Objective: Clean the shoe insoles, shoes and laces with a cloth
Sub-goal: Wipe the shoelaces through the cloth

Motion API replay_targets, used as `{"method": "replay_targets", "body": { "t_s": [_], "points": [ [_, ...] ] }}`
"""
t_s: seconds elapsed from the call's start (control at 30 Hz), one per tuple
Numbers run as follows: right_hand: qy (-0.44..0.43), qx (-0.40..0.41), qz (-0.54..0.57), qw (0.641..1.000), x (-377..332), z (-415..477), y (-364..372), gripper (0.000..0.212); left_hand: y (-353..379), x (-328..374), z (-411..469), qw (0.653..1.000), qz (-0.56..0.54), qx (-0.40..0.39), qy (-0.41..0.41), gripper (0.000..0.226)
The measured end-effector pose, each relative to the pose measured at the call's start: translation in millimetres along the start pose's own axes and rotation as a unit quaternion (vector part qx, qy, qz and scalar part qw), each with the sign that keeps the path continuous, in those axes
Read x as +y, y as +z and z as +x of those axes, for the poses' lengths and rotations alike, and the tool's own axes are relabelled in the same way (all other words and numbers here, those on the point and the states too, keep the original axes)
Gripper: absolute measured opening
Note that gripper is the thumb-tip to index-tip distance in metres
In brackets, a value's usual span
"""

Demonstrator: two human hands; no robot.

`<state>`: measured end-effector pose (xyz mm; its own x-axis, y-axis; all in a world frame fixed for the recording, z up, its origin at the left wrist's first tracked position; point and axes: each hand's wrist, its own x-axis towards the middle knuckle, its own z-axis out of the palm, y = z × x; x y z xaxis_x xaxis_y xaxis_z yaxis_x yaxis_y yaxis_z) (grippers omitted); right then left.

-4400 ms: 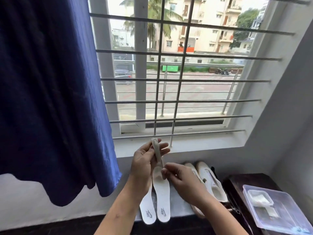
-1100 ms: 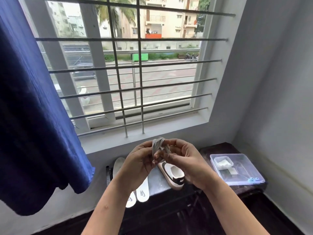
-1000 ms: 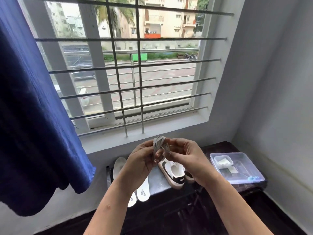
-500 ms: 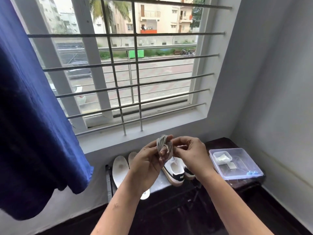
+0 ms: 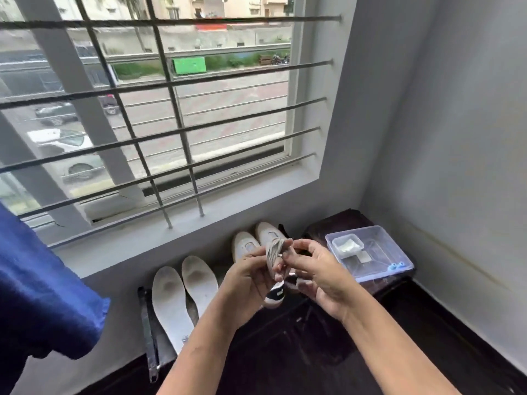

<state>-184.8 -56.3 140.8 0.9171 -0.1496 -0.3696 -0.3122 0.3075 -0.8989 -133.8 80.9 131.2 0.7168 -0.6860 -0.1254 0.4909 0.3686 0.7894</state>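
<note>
I hold a bundle of greyish-white shoelace (image 5: 273, 256) up in front of me. My left hand (image 5: 248, 276) grips its lower part and my right hand (image 5: 313, 273) pinches its upper end. Behind and below my hands stand two white shoes (image 5: 247, 246) with dark heels, partly hidden by my fingers. To their left two white insoles (image 5: 182, 292) lie side by side on a grey slab (image 5: 162, 347) under the window sill. No cloth is visible apart from what lies in the box at the right.
A clear plastic box (image 5: 373, 256) with a small white tub inside sits on a dark stool (image 5: 339, 223) in the right corner. A blue curtain (image 5: 42, 297) hangs at the left. The barred window (image 5: 159, 109) and white sill are above; grey walls close the corner.
The view has tilted down and shifted left since a second ago. My hands stay on the lace bundle and keep working it, now held over the shoes. 4.4 s ago the lace hung in a longer strip.
</note>
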Motion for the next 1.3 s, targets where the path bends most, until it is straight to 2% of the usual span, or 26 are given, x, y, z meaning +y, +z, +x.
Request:
{"method": "replay_targets", "body": {
  "t_s": [0.03,0.13,0.2,0.33,0.47,0.57,0.63,0.7,0.8,0.9,1.0,1.1,1.23,1.3],
  "points": [
    [0.016,0.009,0.046,0.999,2,3,-11,0.028,3,-7,11,1.000,-0.004,-0.009,-0.016,0.038],
    [0.050,0.007,0.197,0.979,7,17,-51,0.019,13,-32,49,0.997,0.004,-0.036,-0.067,0.034],
    [0.069,0.012,0.213,0.975,12,31,-82,0.012,21,-56,82,0.992,0.025,-0.049,-0.112,0.031],
    [0.076,0.054,0.131,0.987,25,61,-149,0.009,34,-104,145,0.981,0.040,-0.055,-0.179,0.030],
    [0.066,0.104,0.108,0.987,34,96,-215,0.014,42,-140,204,0.973,0.015,-0.010,-0.232,0.034],
    [0.052,0.144,0.054,0.987,43,128,-259,0.011,50,-165,245,0.964,0.009,0.063,-0.259,0.029],
    [0.067,0.167,0.004,0.984,52,153,-291,0.009,55,-188,275,0.952,0.017,0.120,-0.283,0.024],
    [0.095,0.188,-0.026,0.977,67,178,-320,0.008,57,-212,301,0.940,0.025,0.156,-0.303,0.029],
    [0.128,0.219,-0.096,0.962,93,210,-354,0.007,54,-245,332,0.917,0.072,0.221,-0.323,0.037],
    [0.155,0.254,-0.184,0.937,118,235,-380,0.009,40,-278,358,0.889,0.150,0.259,-0.347,0.025],
    [0.171,0.245,-0.284,0.911,137,257,-396,0.008,21,-302,375,0.867,0.216,0.278,-0.353,0.021],
    [0.177,0.199,-0.367,0.891,149,276,-400,0.015,7,-311,382,0.845,0.260,0.302,-0.356,0.018],
    [0.183,0.142,-0.457,0.859,156,292,-397,0.005,-1,-319,382,0.819,0.330,0.298,-0.363,0.022],
    [0.170,0.128,-0.483,0.849,159,296,-394,0.007,-1,-319,381,0.806,0.375,0.292,-0.353,0.025]
  ]
}}
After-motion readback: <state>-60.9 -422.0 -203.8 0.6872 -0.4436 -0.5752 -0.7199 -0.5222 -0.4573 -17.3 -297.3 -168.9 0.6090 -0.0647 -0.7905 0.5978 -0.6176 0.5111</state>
